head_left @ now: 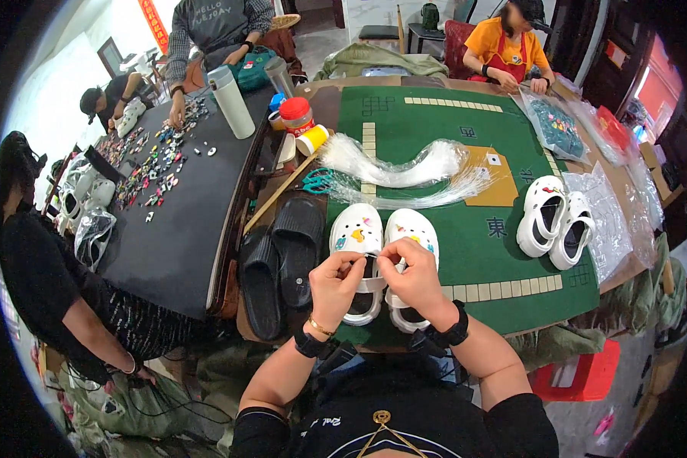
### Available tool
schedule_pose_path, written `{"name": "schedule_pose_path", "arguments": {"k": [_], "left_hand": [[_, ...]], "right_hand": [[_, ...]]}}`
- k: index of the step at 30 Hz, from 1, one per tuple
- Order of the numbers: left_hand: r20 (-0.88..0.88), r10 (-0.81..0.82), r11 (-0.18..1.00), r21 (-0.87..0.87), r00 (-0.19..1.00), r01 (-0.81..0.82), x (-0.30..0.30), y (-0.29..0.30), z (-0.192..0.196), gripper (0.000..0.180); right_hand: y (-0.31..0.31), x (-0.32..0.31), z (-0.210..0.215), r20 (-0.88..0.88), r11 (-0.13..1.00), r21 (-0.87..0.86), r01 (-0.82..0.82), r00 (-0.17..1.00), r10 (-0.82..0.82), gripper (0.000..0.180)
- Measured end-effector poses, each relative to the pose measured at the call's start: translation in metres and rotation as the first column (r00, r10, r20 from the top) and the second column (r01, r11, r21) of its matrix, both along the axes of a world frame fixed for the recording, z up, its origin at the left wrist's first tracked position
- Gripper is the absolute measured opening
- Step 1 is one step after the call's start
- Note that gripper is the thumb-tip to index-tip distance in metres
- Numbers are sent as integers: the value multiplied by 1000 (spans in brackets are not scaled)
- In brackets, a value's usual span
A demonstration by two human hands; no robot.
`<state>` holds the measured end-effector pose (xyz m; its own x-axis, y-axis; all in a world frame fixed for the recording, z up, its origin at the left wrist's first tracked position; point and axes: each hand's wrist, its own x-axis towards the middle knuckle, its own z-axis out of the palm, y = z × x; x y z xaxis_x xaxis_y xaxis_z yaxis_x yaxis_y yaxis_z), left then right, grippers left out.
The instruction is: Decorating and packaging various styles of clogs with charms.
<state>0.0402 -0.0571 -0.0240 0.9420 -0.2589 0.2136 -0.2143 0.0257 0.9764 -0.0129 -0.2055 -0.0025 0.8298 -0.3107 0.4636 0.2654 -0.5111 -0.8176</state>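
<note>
A pair of white clogs with colourful charms lies right in front of me, the left clog point(356, 224) and the right clog point(412, 223) side by side, toes pointing away. Over the opening of the left clog, my left hand point(336, 286) and my right hand point(416, 278) meet with fingertips pinched. Between them shows a small pale, thin bit, too fine to name. The left clog's heel strap point(372, 285) lies under my hands. Beyond the toes rests a bundle of clear plastic strands point(389, 172).
Black slides point(296, 237) lie left of the clogs, near teal scissors point(317, 181) and a wooden stick point(278, 195). Another white clog pair point(553, 221) stands right on the green mat point(466, 244). Loose charms point(156, 164) cover the dark left table, where other people work.
</note>
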Motion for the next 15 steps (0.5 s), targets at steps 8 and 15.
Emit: {"name": "schedule_pose_path", "arguments": {"k": [8,15], "left_hand": [[13,-30,998,48,999,29,0,3,0,6],[34,-29,998,59,999,27,-1,2,3,7]], "right_hand": [[0,0,-2,-14,1000,4,7,1000,-7,7],[-1,1,-3,-6,1000,-2,-8,1000,8,7]]}}
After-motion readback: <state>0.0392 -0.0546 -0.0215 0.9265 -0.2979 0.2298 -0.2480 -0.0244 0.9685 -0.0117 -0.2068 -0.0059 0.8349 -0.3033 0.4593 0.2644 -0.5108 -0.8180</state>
